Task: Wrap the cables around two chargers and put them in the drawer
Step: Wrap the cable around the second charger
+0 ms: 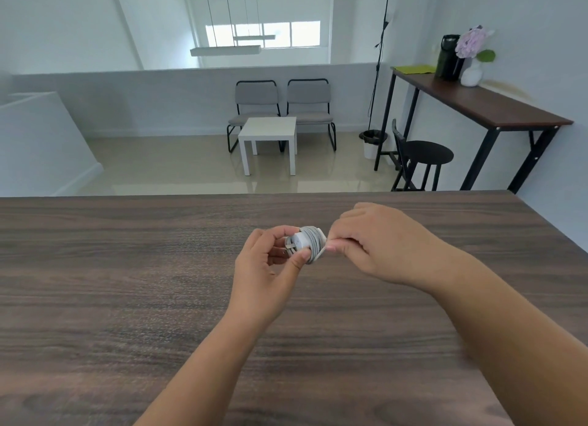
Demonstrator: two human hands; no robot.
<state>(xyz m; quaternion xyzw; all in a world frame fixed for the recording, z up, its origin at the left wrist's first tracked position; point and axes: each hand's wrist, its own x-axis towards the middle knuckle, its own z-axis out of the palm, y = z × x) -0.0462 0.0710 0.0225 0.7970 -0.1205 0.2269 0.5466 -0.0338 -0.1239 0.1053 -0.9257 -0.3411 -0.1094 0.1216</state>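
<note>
Dark wood-grain tabletop (pixel 127 282) fills the lower half of the view, with a pale room behind it: two grey chairs (pixel 281 107), a small white side table (pixel 269 130) and a black stool (pixel 428 153) beside a tall desk. Both hands are raised just above the tabletop near its middle. The left hand (pixel 267 266) pinches a white charger (pixel 294 239) between thumb and fingers, its metal prongs facing the palm. Grey cable (pixel 313 241) is coiled tightly around the charger's body. The right hand (pixel 381 244) sits just beside the coil, its grip closed on the cable's loose end, pressed against the wraps. No drawer is visible.
</note>
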